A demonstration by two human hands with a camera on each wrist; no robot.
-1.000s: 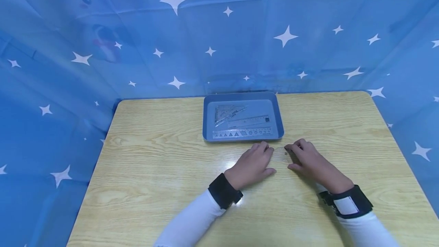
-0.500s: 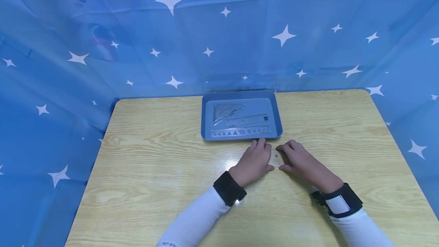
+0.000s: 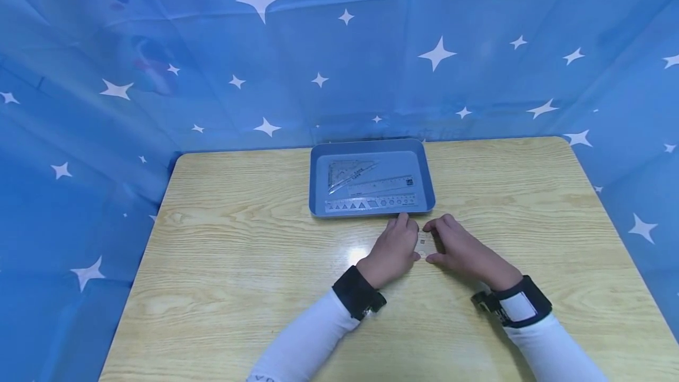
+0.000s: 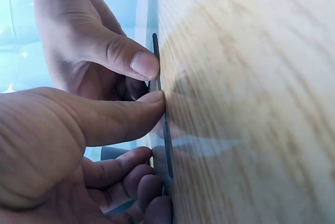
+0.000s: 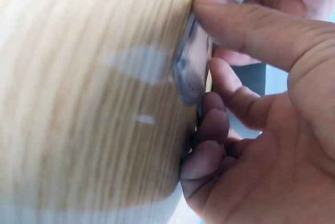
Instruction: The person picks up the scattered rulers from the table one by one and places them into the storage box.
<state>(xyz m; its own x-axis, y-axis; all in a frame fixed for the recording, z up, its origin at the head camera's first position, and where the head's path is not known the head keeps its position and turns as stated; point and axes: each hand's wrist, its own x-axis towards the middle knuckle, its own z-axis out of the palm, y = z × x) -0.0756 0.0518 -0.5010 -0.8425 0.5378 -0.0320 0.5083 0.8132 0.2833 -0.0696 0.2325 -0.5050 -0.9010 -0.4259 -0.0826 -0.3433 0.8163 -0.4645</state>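
Observation:
A thin, clear plastic piece [image 3: 425, 244] with a small dark square mark lies low between the hands, just in front of the tray. Its full outline is covered by fingers. My left hand [image 3: 389, 252] pinches its left side, thumb nearer me and fingers beyond. On the other side my right hand [image 3: 457, 249] pinches it the same way. In the left wrist view the clear piece [image 4: 168, 148] appears edge-on, right at the tabletop. The right wrist view shows a rounded corner of the piece [image 5: 180, 72] and both thumbs close together.
A blue tray [image 3: 313, 193] stands at the back of the wood-grain table [image 3: 228, 252]. In it lie a clear set square [image 3: 339, 174], a clear ruler [image 3: 382, 186] and a stencil ruler [image 3: 371, 203]. Behind hangs a blue star-patterned cloth [image 3: 297, 46].
My right hand has moved left toward my left hand, so the gap between them is narrower. The piece's dark mark has shifted left with it. The head view has shifted slightly.

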